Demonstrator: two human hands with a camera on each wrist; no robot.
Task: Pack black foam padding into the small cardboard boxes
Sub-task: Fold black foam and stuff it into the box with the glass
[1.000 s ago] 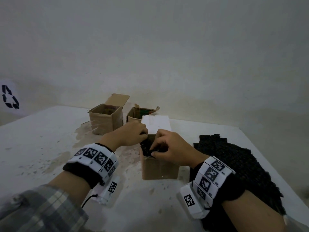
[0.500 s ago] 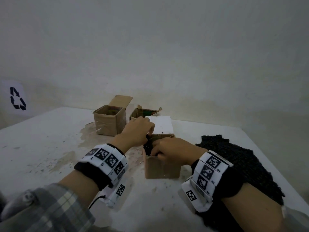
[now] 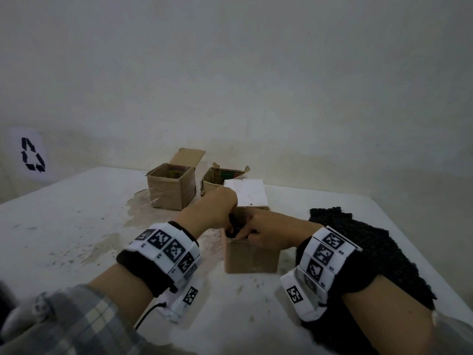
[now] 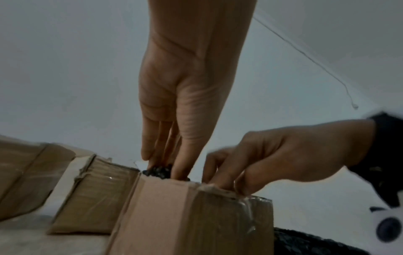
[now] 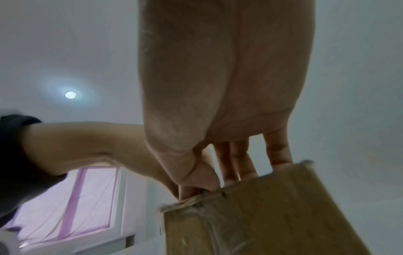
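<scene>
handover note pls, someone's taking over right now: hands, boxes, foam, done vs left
Left hand: fingers straight, pushing foam down into the near box.
Right hand: fingers reach into the same box's opening, thumb at the rim; its grip is hidden.
Foam still shows above the rim, not seated yet.
Foam pile lies on the table, right of the box.
Two back boxes stand open; no foam visible in them.
Left: seat this piece, then pack the back boxes.
</scene>
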